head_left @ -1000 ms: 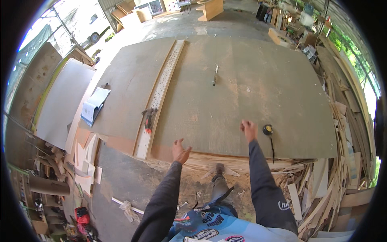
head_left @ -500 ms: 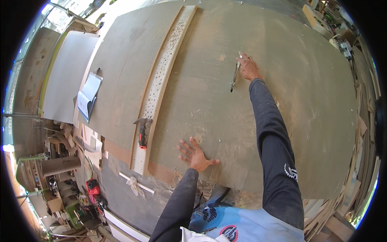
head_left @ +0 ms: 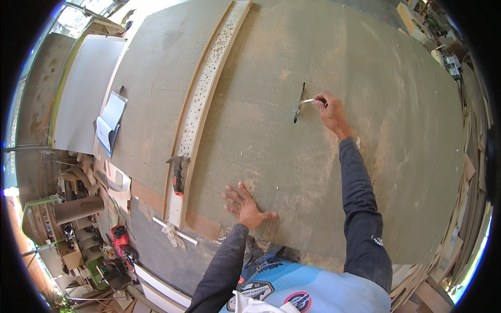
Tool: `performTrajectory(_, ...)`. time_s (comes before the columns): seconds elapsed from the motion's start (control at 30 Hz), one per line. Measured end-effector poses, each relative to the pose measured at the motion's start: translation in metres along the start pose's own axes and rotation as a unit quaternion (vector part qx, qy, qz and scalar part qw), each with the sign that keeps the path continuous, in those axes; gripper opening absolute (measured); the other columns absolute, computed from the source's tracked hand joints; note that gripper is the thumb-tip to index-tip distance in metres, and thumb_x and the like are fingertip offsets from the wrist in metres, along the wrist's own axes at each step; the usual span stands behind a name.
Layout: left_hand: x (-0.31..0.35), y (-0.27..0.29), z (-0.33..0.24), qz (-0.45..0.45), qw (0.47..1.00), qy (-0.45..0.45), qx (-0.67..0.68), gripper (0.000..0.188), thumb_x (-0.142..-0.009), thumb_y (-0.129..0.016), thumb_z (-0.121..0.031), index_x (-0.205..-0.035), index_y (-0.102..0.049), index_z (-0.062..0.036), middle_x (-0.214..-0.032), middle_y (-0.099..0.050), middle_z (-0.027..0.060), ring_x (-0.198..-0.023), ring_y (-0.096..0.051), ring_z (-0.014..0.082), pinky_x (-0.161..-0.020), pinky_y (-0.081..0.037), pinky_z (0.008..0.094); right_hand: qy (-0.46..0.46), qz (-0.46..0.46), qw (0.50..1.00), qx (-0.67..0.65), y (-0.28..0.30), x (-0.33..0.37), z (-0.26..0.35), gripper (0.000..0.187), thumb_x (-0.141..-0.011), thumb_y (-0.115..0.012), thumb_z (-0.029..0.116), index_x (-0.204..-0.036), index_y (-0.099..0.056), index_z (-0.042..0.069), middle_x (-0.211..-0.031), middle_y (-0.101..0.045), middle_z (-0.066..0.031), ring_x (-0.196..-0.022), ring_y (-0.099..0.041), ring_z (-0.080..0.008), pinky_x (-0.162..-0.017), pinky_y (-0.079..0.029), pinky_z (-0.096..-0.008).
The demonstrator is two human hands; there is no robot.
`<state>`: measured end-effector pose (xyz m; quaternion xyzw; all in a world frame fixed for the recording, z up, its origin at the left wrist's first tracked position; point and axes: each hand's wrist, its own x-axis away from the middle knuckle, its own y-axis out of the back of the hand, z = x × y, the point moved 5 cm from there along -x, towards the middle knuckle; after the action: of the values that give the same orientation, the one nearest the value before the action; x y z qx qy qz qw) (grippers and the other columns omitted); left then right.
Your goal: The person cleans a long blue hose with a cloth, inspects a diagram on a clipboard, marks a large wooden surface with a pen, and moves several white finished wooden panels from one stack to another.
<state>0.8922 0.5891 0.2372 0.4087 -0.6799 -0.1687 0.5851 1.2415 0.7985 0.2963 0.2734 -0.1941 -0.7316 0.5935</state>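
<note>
My left hand (head_left: 248, 210) lies flat with fingers spread on the near part of a large greenish-brown board (head_left: 292, 167). Farther off and to the right, my right hand (head_left: 334, 112) is closed on the pale end of a slim tool (head_left: 308, 100). A long, narrow dark part (head_left: 299, 109) runs crosswise at the tool's far end, over the board; its exact kind is too small to tell. To the left of my left hand, a claw hammer (head_left: 178, 177) with a black and red handle rests on a long pale strip (head_left: 201, 99) dotted with holes.
An open notebook (head_left: 110, 122) lies at the board's left side. A white bar (head_left: 182, 235) with a crumpled wrap sits below the strip's near end. Stacked timber (head_left: 472, 172) lines the right side; shelves with materials (head_left: 78, 235) stand at the left.
My right hand has come nearer and slightly right, and the slim tool now sticks out leftward from it. My left hand stays flat on the board. The view has shifted slightly.
</note>
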Motion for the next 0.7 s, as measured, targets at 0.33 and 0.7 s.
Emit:
performTrajectory(0.33, 0.006, 0.005, -0.005, -0.015, 1.0, -0.004, 0.01, 0.155, -0.043, -0.083, -0.062, -0.135, 0.03, -0.0055, -0.134, 0.039, 0.0306, -0.12, 0.04, 0.05, -0.089, 0.021, 0.0683, 0.049, -0.087, 0.994, -0.05, -0.014, 0.008, 0.019, 0.013, -0.088, -0.059, 0.014, -0.092, -0.059, 0.001, -0.077, -0.061, -0.0068, -0.069, -0.058, -0.0171, -0.063, -0.047, -0.0294)
performTrajectory(0.7, 0.005, 0.003, -0.002, -0.021, 1.0, -0.005, 0.018, 0.156, -0.042, -0.084, -0.06, -0.136, 0.029, -0.0058, -0.134, 0.038, 0.0309, -0.12, 0.039, 0.0505, -0.09, 0.019, 0.0689, -0.18, -0.133, 0.839, -0.497, -0.046, -0.003, -0.038, 0.016, -0.09, -0.056, 0.015, -0.094, -0.059, 0.0, -0.074, -0.059, -0.0018, -0.061, -0.053, -0.006, -0.055, -0.043, -0.0209)
